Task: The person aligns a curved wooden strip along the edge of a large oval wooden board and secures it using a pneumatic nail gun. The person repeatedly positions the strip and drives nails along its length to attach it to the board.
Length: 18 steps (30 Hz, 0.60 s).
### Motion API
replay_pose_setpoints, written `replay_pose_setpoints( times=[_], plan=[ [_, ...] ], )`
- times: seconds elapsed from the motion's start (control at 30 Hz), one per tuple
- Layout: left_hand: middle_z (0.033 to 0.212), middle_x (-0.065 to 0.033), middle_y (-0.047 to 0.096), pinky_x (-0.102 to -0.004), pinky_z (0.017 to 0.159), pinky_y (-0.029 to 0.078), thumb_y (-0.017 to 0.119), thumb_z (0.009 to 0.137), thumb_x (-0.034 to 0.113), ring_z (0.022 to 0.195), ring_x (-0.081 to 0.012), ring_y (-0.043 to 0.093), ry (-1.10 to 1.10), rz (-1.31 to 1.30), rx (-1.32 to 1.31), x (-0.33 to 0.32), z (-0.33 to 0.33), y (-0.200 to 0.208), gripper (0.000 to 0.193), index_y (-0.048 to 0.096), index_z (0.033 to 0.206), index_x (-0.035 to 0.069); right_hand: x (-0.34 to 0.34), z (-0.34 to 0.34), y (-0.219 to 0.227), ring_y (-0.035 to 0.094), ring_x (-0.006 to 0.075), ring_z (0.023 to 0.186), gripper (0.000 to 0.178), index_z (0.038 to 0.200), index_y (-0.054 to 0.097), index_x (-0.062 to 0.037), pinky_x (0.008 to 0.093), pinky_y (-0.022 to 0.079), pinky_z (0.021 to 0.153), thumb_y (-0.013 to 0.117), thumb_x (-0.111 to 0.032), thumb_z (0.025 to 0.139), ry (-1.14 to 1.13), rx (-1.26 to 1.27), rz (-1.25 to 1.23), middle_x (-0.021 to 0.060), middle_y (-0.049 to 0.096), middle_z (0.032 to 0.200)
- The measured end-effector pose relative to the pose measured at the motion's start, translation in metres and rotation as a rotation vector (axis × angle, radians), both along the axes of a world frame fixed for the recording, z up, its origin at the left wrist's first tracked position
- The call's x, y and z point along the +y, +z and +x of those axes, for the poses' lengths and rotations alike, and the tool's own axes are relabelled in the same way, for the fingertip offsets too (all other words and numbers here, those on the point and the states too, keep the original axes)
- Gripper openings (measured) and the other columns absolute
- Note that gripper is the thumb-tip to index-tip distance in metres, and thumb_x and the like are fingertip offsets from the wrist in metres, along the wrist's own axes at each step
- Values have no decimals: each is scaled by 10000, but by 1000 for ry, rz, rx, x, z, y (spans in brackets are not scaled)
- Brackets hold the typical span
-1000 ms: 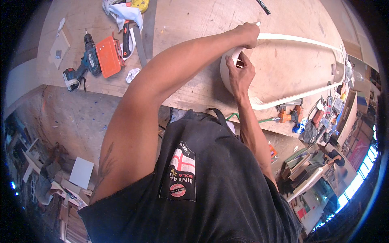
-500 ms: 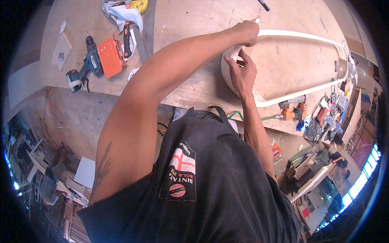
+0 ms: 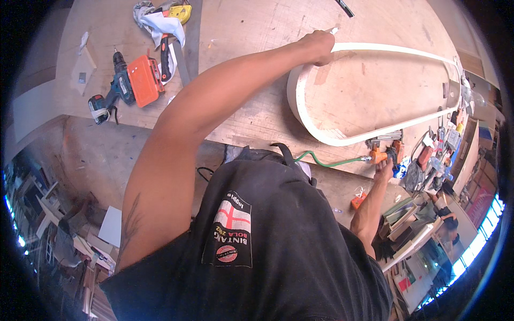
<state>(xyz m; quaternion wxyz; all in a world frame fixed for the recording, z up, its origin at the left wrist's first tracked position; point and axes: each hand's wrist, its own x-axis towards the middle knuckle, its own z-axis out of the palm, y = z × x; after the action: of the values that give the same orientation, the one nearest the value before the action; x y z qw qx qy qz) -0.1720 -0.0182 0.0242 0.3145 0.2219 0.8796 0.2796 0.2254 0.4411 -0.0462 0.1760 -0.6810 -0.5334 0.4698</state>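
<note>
A long white band-like frame (image 3: 342, 142) with rounded ends stands on edge on the wooden workbench. My left hand (image 3: 319, 47) is closed over the frame's far left part, and a small white tip sticks out beyond the fingers. At the bench's near edge, my right hand (image 3: 383, 167) has its fingers round an orange nail gun (image 3: 378, 157). A green air hose (image 3: 332, 163) runs from the gun toward my body. Part of the gun is hidden by the fingers.
On the left of the bench (image 3: 246, 27) lie a cordless drill (image 3: 122, 83), an orange case (image 3: 145, 80), a handsaw (image 3: 165, 59) and a yellow tape measure (image 3: 180, 13). A black marker (image 3: 345, 7) lies at the far side. Several tools crowd the right end.
My right hand has left the frame's left end and moved right, onto the nail gun. My left hand stays on the frame, which has shifted slightly left.
</note>
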Motion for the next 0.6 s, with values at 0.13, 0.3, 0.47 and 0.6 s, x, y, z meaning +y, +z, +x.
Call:
replay_pose_setpoints(
  times=[0.13, 0.3, 0.47, 0.6],
  plan=[
    [1092, -297, 744, -467, 827, 630, 695, 824, -9, 996, -391, 767, -52, 31, 1, -5, 1, 11, 357, 687, 1165, -114, 47, 24, -23, 633, 104, 658, 295, 1013, 659, -98, 276, 471, 546, 781, -361, 961, 181, 30, -129, -15, 645, 802],
    [1063, -299, 747, -473, 821, 625, 687, 835, -5, 1001, -395, 768, -50, 11, 22, -6, 1, 8, 332, 679, 1148, -117, 67, 13, -23, 623, 129, 635, 257, 1030, 663, -69, 286, 483, 509, 793, -273, 943, 128, 169, -279, 8, 635, 818],
    [1067, -302, 745, -477, 824, 623, 679, 843, -3, 1000, -400, 767, -43, -25, -8, -7, -1, 7, 324, 679, 1149, -109, 24, -23, -6, 685, 238, 792, 121, 1001, 656, -46, 408, 630, 732, 711, -152, 981, 13, 325, -163, 61, 658, 889],
    [1099, -303, 740, -479, 834, 625, 681, 851, -5, 1006, -403, 764, -58, 26, -6, -1, 1, 9, 315, 685, 1151, -102, 22, 21, 32, 734, 290, 903, 253, 1071, 680, 66, 440, 635, 707, 737, -137, 931, -12, 131, 209, 128, 724, 1004]
  ],
)
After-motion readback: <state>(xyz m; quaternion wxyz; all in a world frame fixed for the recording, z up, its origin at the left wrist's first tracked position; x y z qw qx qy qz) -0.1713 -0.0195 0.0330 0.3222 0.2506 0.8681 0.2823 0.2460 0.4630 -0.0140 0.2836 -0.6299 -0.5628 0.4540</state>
